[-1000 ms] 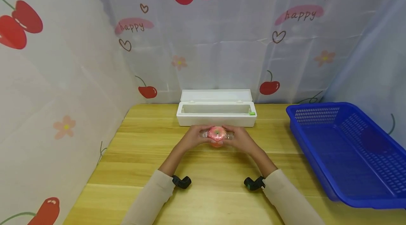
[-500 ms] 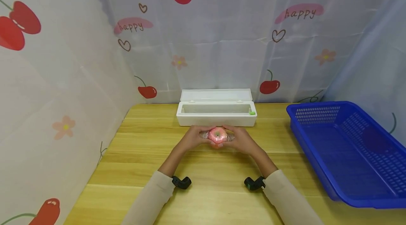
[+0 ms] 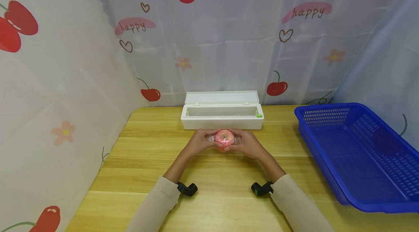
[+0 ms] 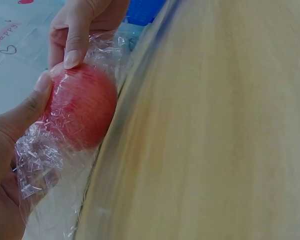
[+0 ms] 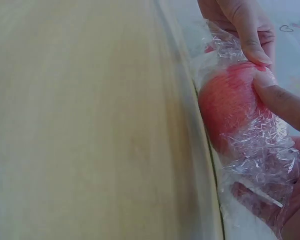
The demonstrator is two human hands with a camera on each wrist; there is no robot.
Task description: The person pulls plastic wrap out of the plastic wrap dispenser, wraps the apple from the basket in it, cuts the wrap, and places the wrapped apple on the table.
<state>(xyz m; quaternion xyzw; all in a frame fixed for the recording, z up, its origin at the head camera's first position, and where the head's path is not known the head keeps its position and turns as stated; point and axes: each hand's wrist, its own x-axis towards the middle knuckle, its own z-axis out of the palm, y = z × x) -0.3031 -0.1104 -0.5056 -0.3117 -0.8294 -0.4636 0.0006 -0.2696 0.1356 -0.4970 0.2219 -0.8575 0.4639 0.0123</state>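
Note:
A red apple [image 3: 224, 137] with its stem end up is held between both hands at the middle of the table. Clear plastic wrap [image 4: 40, 155] covers it and bunches out at both sides. My left hand [image 3: 199, 142] grips the apple from the left, its thumb pressing the near side. From the right, my right hand [image 3: 247, 143] holds it the same way, thumb tip close to the other thumb. Loose wrap [image 5: 265, 155] lies crumpled between the apple and the right palm. The other fingers are partly hidden behind the fruit and film.
Just behind the hands stands a long white wrap dispenser box [image 3: 222, 123], lid raised, with a small green slider [image 3: 259, 115] on its front edge. A blue plastic basket [image 3: 322, 168] sits on the right of the wooden table [image 3: 147, 166]. Cherry-print curtains surround the table.
Both hands keep the wrapped apple in nearly the same spot. The thumbs have shifted slightly on its near side, and the head view has moved a little.

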